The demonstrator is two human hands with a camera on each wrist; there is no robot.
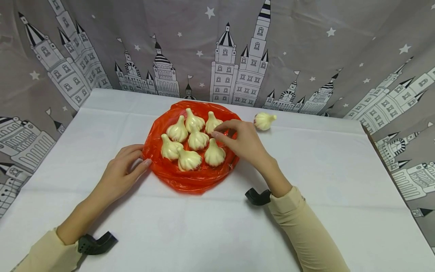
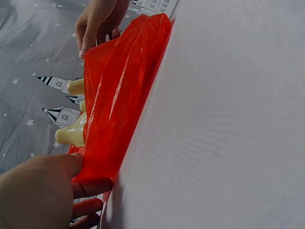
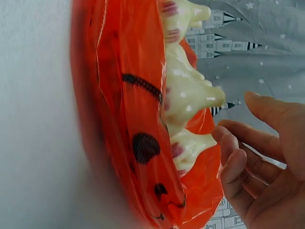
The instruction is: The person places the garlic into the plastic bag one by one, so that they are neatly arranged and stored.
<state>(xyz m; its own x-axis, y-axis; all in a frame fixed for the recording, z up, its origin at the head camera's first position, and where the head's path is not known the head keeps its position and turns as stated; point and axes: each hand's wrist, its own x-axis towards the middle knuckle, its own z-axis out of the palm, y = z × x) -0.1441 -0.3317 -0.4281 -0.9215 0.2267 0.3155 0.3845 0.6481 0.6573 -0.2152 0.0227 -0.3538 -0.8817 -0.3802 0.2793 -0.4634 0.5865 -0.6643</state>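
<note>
Several garlic bulbs point(image 1: 198, 140), pale with purplish bases and glossy, sit inside a red plastic bag point(image 1: 190, 183) whose sides are folded down into a round rim. My left hand point(image 1: 124, 172) holds the bag's left edge; the left wrist view shows the thumb on the near side of the plastic and fingers point(image 2: 93, 187) beneath it. Over the bag's right side hovers my right hand point(image 1: 242, 143), fingers loosely bent. In the right wrist view this hand point(image 3: 267, 162) has nothing between thumb and fingers, close beside a bulb point(image 3: 188, 148).
One more garlic bulb point(image 1: 264, 121) lies outside the bag, on the white tablecloth point(image 1: 323, 170) toward the back right. A grey curtain point(image 1: 190, 37) printed with castles and stars hangs behind the table. Black wrist mounts point(image 1: 96, 243) stick out from both sleeves.
</note>
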